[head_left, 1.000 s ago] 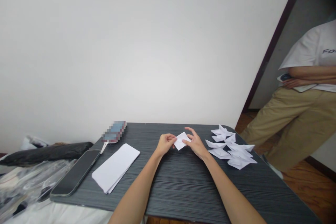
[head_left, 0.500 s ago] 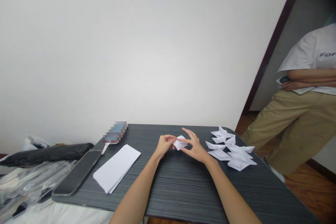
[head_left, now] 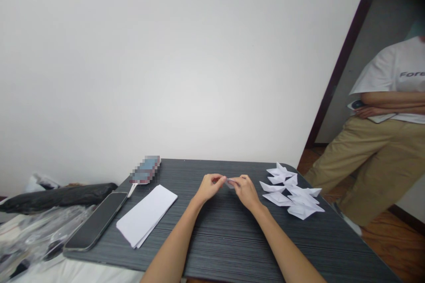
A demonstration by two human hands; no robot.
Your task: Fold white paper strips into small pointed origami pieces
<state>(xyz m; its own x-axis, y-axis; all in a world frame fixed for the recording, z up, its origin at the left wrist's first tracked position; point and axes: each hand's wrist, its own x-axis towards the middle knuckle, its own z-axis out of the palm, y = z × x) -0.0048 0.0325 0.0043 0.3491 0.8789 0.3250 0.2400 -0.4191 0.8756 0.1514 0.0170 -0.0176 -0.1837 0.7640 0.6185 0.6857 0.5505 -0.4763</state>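
Paper [head_left: 229, 183], white, small and thin at its edge, is mostly hidden, pinched between the fingertips of your left hand [head_left: 209, 187] and right hand [head_left: 246, 191] over the middle of the table [head_left: 232, 243]. That dark top has a finely streaked grain, with a flat glassy phone [head_left: 98, 221] and oblong white sheets [head_left: 148, 214] to your left, and crisp, pointed boats [head_left: 300, 199] to your right. Beyond rises a smooth pale wall [head_left: 199, 62], with a person [head_left: 381, 150] in tan trousers standing at right.
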